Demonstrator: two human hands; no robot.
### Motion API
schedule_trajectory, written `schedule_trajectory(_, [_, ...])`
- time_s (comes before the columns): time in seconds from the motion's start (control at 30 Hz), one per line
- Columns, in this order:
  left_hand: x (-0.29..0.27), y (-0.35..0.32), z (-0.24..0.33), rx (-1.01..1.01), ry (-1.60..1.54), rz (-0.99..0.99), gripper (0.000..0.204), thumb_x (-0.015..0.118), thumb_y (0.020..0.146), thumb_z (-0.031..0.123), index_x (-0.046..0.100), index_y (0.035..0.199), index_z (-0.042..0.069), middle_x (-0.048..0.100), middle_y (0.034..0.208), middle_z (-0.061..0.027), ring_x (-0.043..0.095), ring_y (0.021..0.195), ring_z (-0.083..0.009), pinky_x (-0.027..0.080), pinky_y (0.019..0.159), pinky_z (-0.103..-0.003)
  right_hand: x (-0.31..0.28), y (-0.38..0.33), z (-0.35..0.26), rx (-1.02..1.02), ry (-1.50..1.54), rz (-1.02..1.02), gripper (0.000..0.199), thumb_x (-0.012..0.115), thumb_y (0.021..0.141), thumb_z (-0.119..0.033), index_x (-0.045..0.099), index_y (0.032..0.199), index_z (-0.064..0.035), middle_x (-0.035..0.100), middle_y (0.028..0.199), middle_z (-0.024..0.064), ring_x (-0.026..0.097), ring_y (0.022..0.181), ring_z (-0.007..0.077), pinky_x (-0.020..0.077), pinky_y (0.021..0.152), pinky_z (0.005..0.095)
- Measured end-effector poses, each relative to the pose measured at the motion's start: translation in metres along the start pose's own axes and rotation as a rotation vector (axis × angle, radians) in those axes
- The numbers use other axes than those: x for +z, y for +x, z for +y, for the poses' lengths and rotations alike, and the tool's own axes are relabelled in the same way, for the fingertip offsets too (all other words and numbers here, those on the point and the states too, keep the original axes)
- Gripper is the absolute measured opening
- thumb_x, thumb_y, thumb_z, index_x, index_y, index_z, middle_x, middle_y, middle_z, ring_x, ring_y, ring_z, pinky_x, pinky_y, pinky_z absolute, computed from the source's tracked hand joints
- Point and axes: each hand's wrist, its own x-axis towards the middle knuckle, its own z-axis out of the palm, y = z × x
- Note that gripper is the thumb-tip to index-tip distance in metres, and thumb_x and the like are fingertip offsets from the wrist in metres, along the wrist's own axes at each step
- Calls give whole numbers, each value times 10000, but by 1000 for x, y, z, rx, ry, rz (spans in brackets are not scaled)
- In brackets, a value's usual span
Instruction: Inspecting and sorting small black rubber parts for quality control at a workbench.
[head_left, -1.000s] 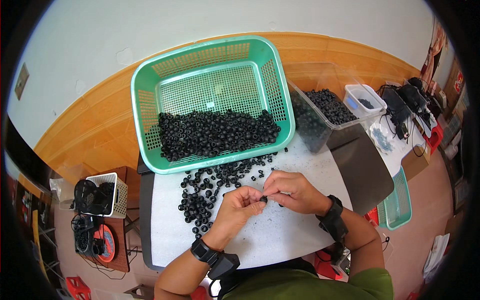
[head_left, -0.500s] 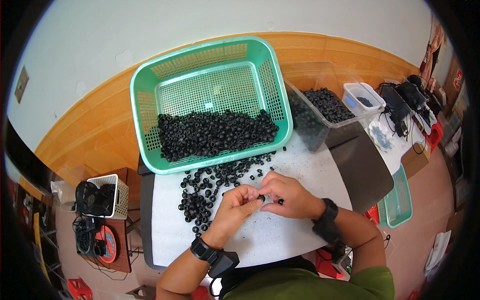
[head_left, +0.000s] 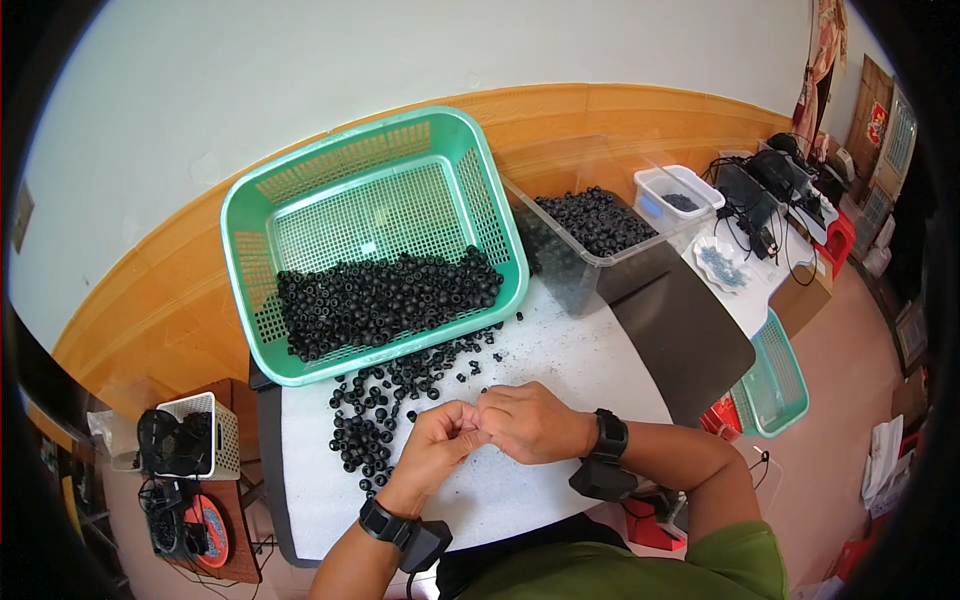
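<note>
Head view, left hand [head_left: 437, 442] and right hand [head_left: 539, 421] pinched together, black piece now hidden

No words, numbers or brand marks can be read anywhere. At the upper right of the frame, a red sign [head_left: 876, 124] stands on a brown door [head_left: 872, 88], its markings too small to make out; farther left, a blue patch [head_left: 649, 207] on a white tub [head_left: 660, 180] shows no legible lettering.

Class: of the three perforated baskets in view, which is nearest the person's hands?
The large green basket holding black parts, just beyond the left hand and right hand; the other green basket stands right, the white basket far left.
</note>
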Motion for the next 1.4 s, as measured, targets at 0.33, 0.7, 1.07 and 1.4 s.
schedule_trajectory(0.33, [-12, 5, 17, 204, 76, 293, 102, 591, 881, 121, 583, 935, 34, 488, 665, 51, 426, 550, -33, 359, 497, -191, -129, 25, 30, 296, -452, 592, 287, 712, 654, 41, 582, 907, -3, 534, 744, 62, 478, 553, 122, 412, 519, 253])
schedule_trajectory(0.7, [-20, 2, 12, 241, -68, 421, 107, 593, 903, 145, 587, 917, 39, 517, 670, 47, 422, 535, -16, 359, 468, -184, -78, 21, 40, 69, -488, 172, 52, 568, 759, 0, 552, 792, -37, 519, 713, 107, 542, 610, 282, 437, 524, 372])
schedule_trajectory(1.07, [-18, 7, 10, 220, -74, 449, 92, 577, 897, 121, 588, 908, 30, 506, 651, 29, 413, 527, -37, 347, 455, -197, 5, 19, 62, 253, -432, -322, 21, 555, 720, -34, 538, 727, -25, 574, 716, 115, 598, 613, 297, 471, 530, 393])
schedule_trajectory(1.4, [-21, 6, 15, 267, -118, 535, 89, 558, 903, 116, 591, 895, 34, 504, 664, 33, 402, 516, -37, 354, 466, -201, 3, 20, 57, 194, -459, -307, 30, 564, 720, -41, 537, 726, -31, 572, 692, 105, 592, 590, 286, 469, 508, 387])
